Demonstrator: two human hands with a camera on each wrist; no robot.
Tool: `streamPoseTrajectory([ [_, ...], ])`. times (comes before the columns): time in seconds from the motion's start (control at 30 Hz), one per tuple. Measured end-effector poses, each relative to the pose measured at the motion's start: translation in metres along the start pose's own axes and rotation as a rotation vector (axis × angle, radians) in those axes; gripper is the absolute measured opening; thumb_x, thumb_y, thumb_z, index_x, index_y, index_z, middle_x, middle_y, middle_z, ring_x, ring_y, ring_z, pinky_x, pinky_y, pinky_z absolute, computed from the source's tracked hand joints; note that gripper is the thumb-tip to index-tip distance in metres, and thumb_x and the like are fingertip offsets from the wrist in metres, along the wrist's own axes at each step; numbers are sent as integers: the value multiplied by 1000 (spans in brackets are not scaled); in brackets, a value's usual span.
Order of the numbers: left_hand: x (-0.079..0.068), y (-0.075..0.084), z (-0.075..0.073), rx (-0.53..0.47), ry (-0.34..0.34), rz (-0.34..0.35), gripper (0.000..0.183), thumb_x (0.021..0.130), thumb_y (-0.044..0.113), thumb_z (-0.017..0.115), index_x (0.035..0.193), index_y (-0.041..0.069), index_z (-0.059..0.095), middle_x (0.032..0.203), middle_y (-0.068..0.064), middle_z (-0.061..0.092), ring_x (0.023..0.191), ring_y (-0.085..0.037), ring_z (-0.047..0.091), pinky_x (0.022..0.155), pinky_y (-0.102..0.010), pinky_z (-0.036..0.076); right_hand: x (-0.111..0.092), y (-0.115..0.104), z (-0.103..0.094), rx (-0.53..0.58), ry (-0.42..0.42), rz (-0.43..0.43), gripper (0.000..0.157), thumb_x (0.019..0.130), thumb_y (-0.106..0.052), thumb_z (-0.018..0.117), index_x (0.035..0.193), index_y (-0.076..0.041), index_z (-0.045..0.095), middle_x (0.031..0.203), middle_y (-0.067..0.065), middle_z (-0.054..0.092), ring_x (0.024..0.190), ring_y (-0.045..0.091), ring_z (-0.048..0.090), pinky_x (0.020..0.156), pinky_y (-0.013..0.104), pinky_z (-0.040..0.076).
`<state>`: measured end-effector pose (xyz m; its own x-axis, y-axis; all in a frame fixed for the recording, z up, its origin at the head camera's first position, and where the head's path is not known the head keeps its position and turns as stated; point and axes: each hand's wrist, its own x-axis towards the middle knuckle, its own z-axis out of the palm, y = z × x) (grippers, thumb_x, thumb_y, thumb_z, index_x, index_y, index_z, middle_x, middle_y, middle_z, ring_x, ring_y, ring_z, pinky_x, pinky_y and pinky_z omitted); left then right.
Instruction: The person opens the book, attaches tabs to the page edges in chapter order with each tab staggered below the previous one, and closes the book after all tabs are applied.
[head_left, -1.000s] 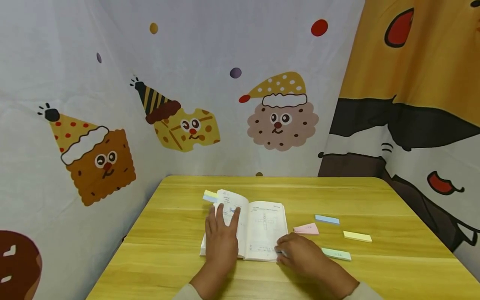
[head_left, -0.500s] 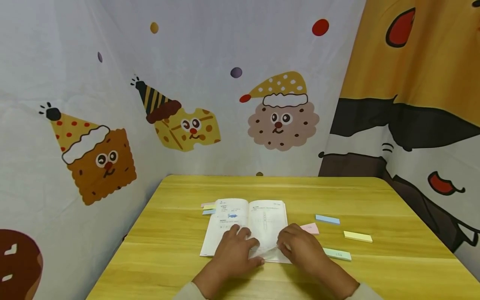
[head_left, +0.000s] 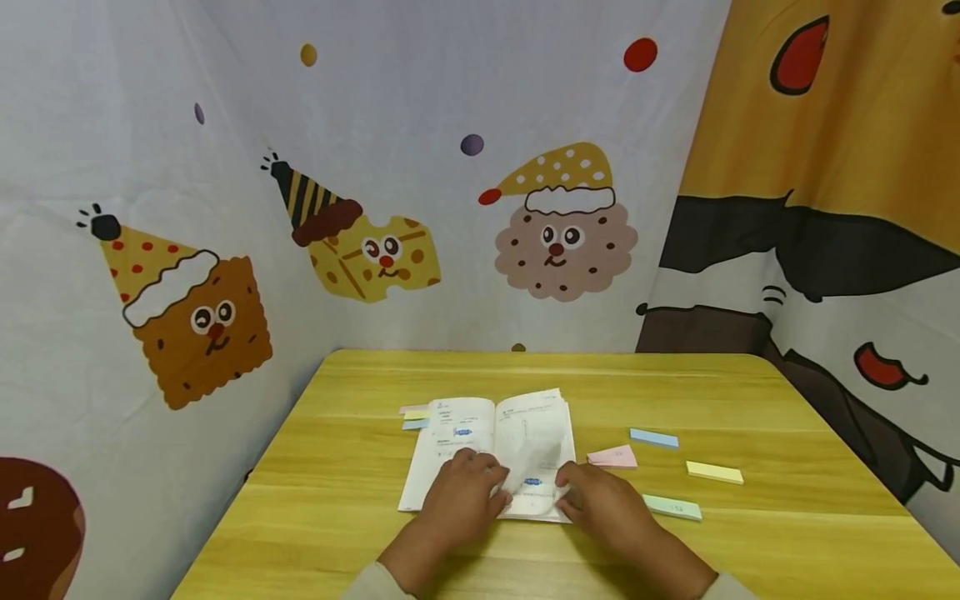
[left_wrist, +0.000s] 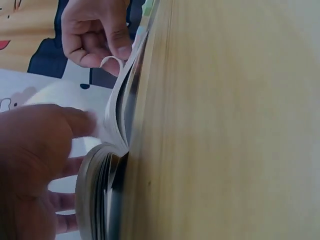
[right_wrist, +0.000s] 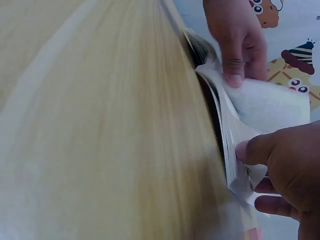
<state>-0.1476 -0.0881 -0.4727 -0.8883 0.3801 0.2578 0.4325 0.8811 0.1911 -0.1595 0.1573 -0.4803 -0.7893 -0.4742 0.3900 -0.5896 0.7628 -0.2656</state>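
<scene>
An open book (head_left: 431, 483) lies on the wooden table in the head view, with colored tabs (head_left: 416, 424) sticking out of its left edge. One right-hand page (head_left: 534, 425) bows up, and a blue print shows on the sheet below it. My right hand (head_left: 606, 502) pinches the lower right corner of that page between thumb and fingers; in the left wrist view, the page edge (left_wrist: 111, 60) curls at its fingertips. My left hand (head_left: 463, 492) rests across the lower middle of the book, fingers loosely bent, its thumb (right_wrist: 233, 75) against the page near the fold in the right wrist view.
Right of the book lie a pink sticky-note pad (head_left: 615, 457), a blue one (head_left: 654, 438), a yellow one (head_left: 715, 472) and a green one (head_left: 672, 507) close to my right forearm. A printed cloth (head_left: 420, 325) hangs behind the table (head_left: 330, 483).
My left hand has come down from the left page to the book's lower middle. The left page now lies flatter, and the right page has lifted and bowed at my right hand.
</scene>
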Motion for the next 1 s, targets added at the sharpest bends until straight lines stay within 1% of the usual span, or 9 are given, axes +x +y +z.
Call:
streamPoseTrajectory([
  [0.1, 1, 0, -2, -83, 92, -109, 70, 88, 32, 59, 148, 18, 26, 127, -6, 50, 107, -23, 53, 83, -40, 47, 0, 2, 0, -27, -78, -12, 38, 76, -23, 77, 110, -23, 61, 86, -16, 63, 76, 1, 57, 60, 26, 47],
  [0.2, 3, -1, -4, -135, 265, -222, 94, 83, 24, 63, 151, 17, -1, 131, -14, 42, 103, -26, 55, 72, -37, 51, 2, 3, 0, -52, -124, -54, 32, 77, -18, 75, 109, -21, 68, 85, -16, 64, 77, 1, 56, 62, 26, 48],
  [0.27, 4, -2, -5, -78, 350, -266, 99, 80, 19, 67, 152, 20, -1, 132, -18, 38, 109, -30, 51, 68, -36, 51, 3, 4, 0, -75, -128, -98, 22, 78, -14, 73, 99, -21, 73, 85, -15, 64, 77, 2, 56, 64, 26, 49],
  [0.33, 4, -3, -5, 39, 373, -281, 98, 76, 16, 73, 152, 24, 11, 135, -19, 34, 118, -35, 42, 78, -39, 49, 4, 4, 0, -88, -131, -131, 16, 78, -11, 71, 90, -22, 75, 85, -16, 64, 78, 4, 57, 65, 26, 49],
  [0.47, 3, -5, -5, 249, 251, -168, 78, 74, 7, 74, 140, 33, 43, 142, -15, 31, 132, -40, 23, 100, -54, 28, 4, 4, 0, -110, -141, -156, 14, 79, -11, 71, 86, -23, 75, 86, -17, 64, 83, 7, 59, 68, 28, 50],
  [0.6, 2, -3, 0, 273, 97, 81, 44, 79, 9, 67, 116, 33, 65, 124, 1, 53, 116, -25, 43, 93, -46, 36, 5, 3, 0, -109, -118, -149, 12, 78, -11, 71, 84, -22, 73, 85, -16, 63, 83, 8, 59, 72, 31, 50],
  [0.67, 0, -1, 3, 243, 38, 151, 36, 81, 13, 63, 111, 34, 67, 112, 7, 58, 102, -19, 46, 86, -41, 40, 6, 3, 1, -106, -73, -139, 10, 78, -12, 72, 82, -21, 70, 87, -15, 61, 85, 8, 57, 72, 30, 50],
  [0.87, -1, 6, 4, 156, -13, 120, 33, 84, 53, 59, 108, 32, 67, 105, 8, 56, 100, -20, 42, 87, -44, 35, 11, -3, 1, -115, 170, -16, 32, 72, -25, 81, 73, -23, 49, 88, -10, 46, 78, 8, 45, 53, 21, 42],
  [1.0, 0, 7, 6, 162, 3, 101, 38, 84, 61, 54, 101, 29, 66, 100, 9, 56, 103, -21, 42, 91, -45, 33, 12, -7, 2, -78, 162, 92, 35, 75, -40, 77, 66, -25, 46, 72, -14, 42, 62, 4, 40, 46, 20, 34],
])
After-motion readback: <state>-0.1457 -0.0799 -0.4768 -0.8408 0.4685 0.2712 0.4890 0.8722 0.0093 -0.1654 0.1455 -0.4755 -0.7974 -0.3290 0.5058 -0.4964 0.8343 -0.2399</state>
